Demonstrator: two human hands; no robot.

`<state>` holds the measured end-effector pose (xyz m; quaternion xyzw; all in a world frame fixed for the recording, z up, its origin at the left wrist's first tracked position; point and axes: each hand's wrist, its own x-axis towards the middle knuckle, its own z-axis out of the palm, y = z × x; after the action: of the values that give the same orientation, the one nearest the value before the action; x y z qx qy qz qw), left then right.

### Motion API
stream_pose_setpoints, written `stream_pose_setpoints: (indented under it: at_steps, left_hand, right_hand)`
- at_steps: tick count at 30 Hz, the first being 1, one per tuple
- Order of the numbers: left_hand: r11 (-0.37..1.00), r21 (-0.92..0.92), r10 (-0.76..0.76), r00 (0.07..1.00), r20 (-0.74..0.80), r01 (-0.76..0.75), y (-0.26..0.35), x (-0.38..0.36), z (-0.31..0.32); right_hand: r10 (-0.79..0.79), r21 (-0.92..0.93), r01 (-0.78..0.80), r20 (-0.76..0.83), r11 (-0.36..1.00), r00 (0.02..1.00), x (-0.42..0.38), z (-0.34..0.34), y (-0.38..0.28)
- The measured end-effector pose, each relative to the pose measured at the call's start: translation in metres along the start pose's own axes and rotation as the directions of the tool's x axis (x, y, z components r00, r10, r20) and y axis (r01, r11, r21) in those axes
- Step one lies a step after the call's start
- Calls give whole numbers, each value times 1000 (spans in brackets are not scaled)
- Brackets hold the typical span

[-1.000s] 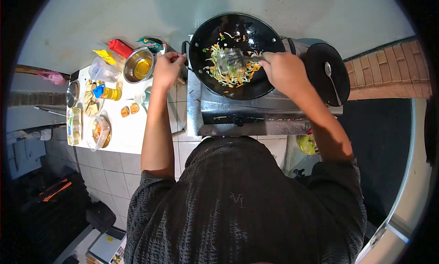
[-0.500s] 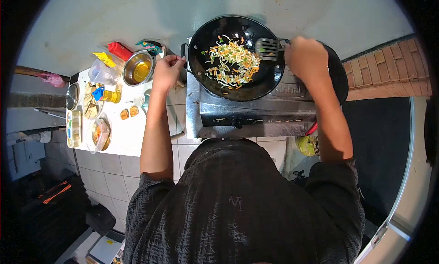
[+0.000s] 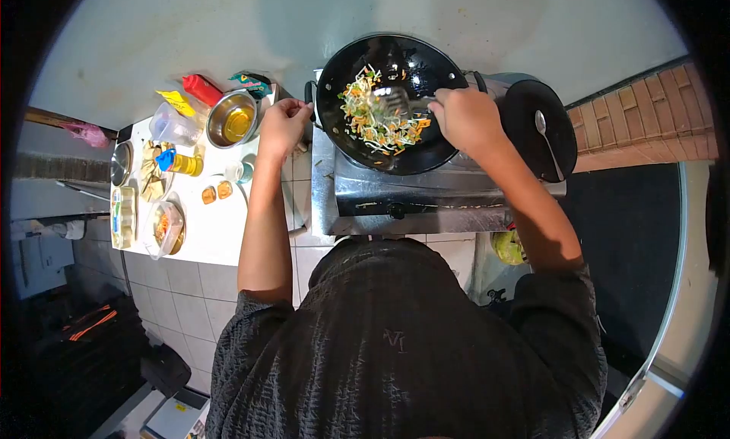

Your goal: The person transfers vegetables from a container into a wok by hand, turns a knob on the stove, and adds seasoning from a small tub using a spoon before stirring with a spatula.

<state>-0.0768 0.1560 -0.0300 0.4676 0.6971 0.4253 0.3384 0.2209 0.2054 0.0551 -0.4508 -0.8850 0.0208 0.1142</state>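
Note:
A black wok (image 3: 430,66) sits on the steel gas stove (image 3: 449,186), holding a mix of shredded vegetables (image 3: 389,137) in white, orange and green. With fingers closed, my left hand (image 3: 283,124) grips the wok's left loop handle (image 3: 309,93). My right hand (image 3: 468,119) is over the wok's right side, wrapped round the handle of a slotted turner (image 3: 394,100). The turner's blade, blurred by motion, is among the vegetables near the middle of the wok.
Right of the wok, a black pan or lid (image 3: 532,112) carries a metal spoon (image 3: 546,138). On the white table (image 3: 217,237) at left stand a steel pot (image 3: 233,119) with yellow liquid, a yellow bottle (image 3: 186,163), a clear tub (image 3: 163,230) and an egg carton (image 3: 123,217).
My right hand has moved left with the turner, from the wok's right edge into the vegetables, which have shifted left. My left hand stays at the handle. The spoon has come into view.

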Motion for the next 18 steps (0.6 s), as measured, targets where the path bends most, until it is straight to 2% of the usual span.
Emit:
stream_pose_setpoints:
  at_steps: [2,3,6,7,8,12,14,15,18]
  left_hand:
    - [999,-48,11,1000,-14,-12,-3,1,2]
    - [999,-50,11,1000,-18,-12,-3,2,2]
    - [1000,-2,-3,1000,-10,3,-4,2,1]
    - [1000,-5,4,1000,-20,-4,-5,3,2]
    - [1000,-7,10,1000,-29,-10,-7,4,2]
    - [989,-136,58,997,-51,-64,-16,-6,2]
    - [997,74,32,990,-137,-22,-21,-21,-1]
    - [980,154,-109,988,-105,125,-13,-32,-1]
    - [966,168,-188,980,-59,196,-17,-67,14]
  right_hand:
    - [123,-104,-127,-45,986,991,3,0,2]
    - [154,-96,-163,-99,982,983,5,-4,5]
    - [70,-44,-74,-94,996,993,8,3,7]
    - [113,27,-113,8,993,994,7,12,2]
    - [163,-26,-163,22,986,986,9,29,6]
    - [181,-92,-197,-155,976,971,1,-8,12]
    - [170,-50,-181,-175,982,970,-7,-6,21]
    - [153,-72,-164,-136,984,979,-11,1,24]
    - [133,-99,-137,-50,986,990,-23,11,37]
